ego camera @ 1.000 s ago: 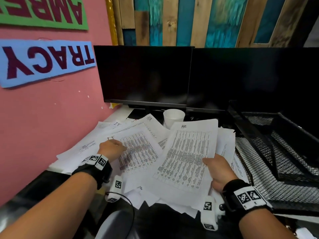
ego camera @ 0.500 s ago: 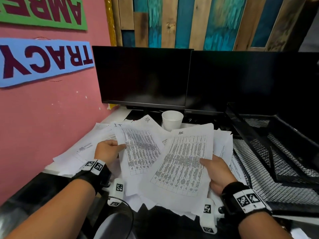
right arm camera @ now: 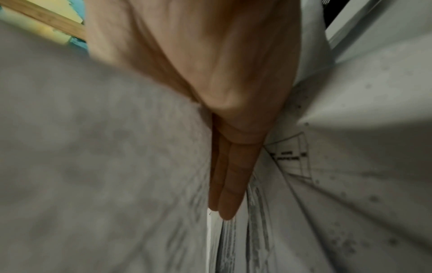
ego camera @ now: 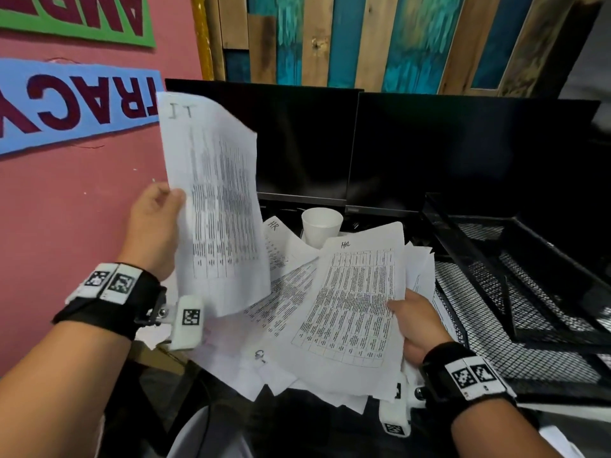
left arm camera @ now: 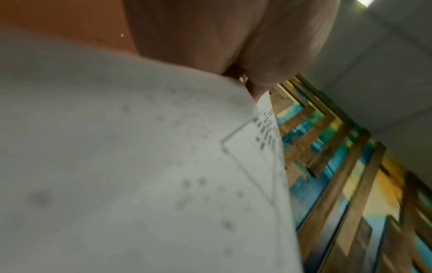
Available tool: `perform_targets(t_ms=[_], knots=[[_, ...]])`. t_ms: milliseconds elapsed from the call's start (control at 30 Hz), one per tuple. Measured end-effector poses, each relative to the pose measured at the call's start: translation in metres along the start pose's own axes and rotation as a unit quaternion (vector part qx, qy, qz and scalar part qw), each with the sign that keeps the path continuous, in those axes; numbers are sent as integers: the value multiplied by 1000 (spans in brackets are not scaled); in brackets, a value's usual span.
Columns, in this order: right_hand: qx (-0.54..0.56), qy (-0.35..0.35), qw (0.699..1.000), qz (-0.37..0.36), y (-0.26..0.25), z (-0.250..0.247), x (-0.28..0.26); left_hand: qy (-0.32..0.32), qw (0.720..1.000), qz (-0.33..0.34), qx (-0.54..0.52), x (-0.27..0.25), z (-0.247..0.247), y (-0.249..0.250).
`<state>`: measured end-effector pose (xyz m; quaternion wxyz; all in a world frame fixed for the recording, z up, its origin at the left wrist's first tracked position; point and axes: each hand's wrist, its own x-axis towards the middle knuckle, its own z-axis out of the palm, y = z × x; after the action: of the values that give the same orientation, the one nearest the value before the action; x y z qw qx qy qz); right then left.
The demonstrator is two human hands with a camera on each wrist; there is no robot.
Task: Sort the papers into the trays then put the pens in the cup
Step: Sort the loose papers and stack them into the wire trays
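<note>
My left hand [ego camera: 150,226] has just lifted the IT sheet [ego camera: 218,200] off the pile & holds it upright, pinched at its edge. Right hand [ego camera: 416,322] stays clamped on the HR sheet [ego camera: 357,302] w/ thumb on top. Trays [ego camera: 529,276] on my right, cup [ego camera: 320,226] behind the pile; IT goes to a tray next, I reckon
</note>
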<state>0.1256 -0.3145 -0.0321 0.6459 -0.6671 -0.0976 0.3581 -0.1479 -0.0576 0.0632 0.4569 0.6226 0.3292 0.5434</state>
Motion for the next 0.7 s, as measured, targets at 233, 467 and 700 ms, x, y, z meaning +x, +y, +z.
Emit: perform_targets(t_ms=[233,467,700], knots=[[55,-11,998,17,1,4,-1,-144,971,-190,-2,-7,33,-44],[109,4,994,21,4,3,0,-232,924,-252,170,-51,89,-81],[-18,-49,997,-49,12,-3,3,-302,911,-223,169,-66,134,-77]])
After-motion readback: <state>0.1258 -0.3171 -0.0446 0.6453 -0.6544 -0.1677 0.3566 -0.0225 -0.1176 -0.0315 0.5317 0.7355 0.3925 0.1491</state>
